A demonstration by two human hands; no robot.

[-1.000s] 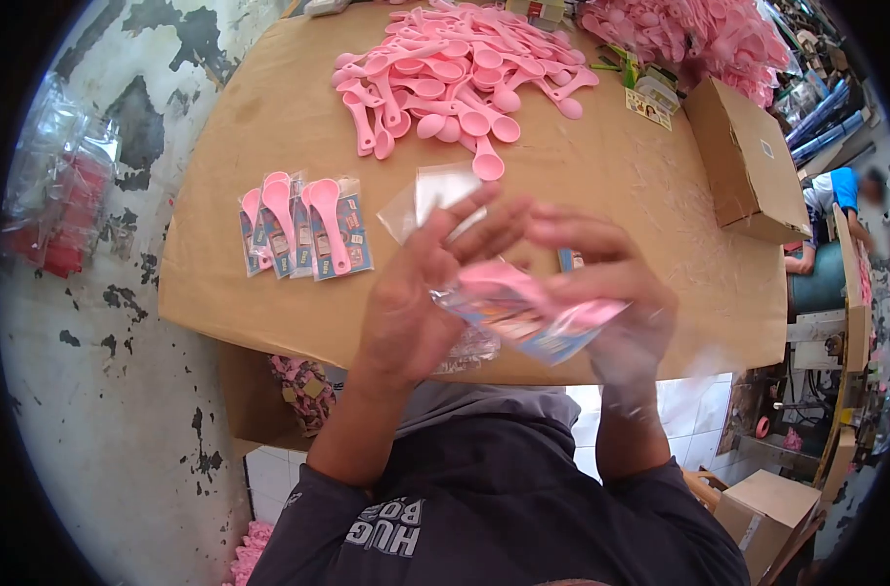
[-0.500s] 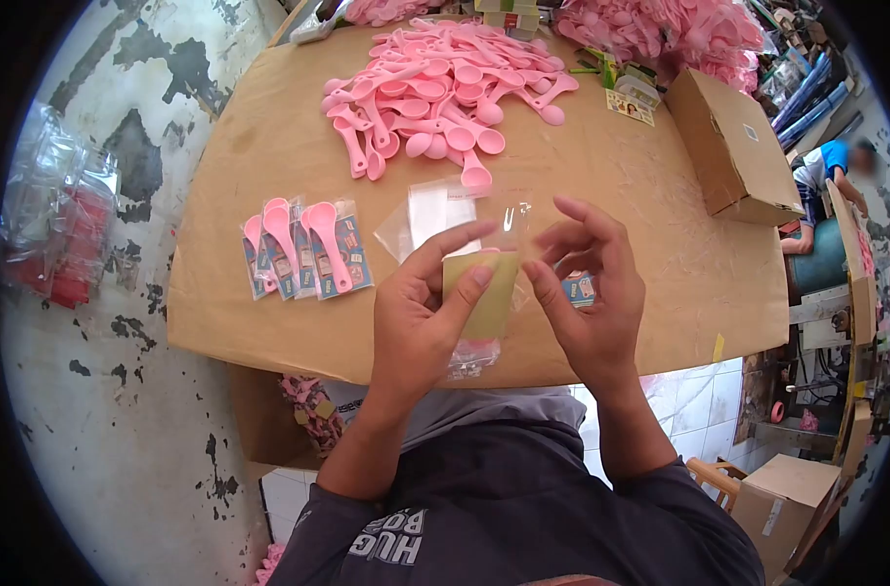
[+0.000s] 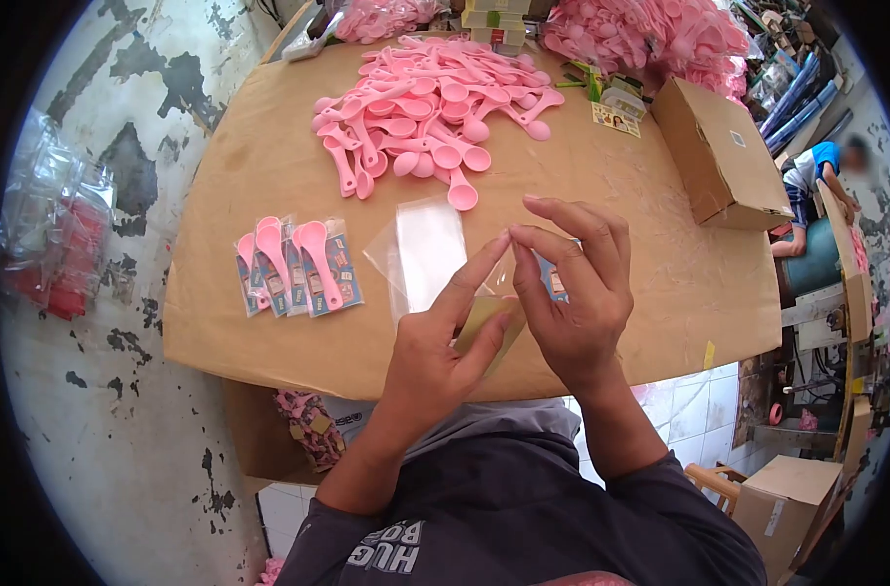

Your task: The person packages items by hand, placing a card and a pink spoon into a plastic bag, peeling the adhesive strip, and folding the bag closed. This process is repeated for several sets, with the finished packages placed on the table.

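My left hand point(image 3: 433, 356) grips a yellowish card packet point(image 3: 486, 322) between thumb and fingers, low over the near part of the table. Fingertips of my right hand point(image 3: 580, 293) pinch the packet's clear plastic at its upper edge, meeting my left index finger. Behind the hands lie clear plastic bags point(image 3: 430, 256). A blue card point(image 3: 556, 281) shows partly behind my right hand. To the left, several packed pink spoons with blue cards point(image 3: 334, 273) lie overlapping in a row. Beyond them is a large heap of loose pink spoons point(image 3: 421, 107).
A cardboard box point(image 3: 723, 156) stands on the table's right side. Bags of pink spoons point(image 3: 650, 39) and pale green boxes point(image 3: 496, 21) lie along the back. At the far right another person point(image 3: 816, 176) sits. An open carton point(image 3: 785, 508) rests at the lower right.
Both hands have brought their fingertips together at the packet's top, and the packet has tilted and moved slightly lower. The view has shifted a little.
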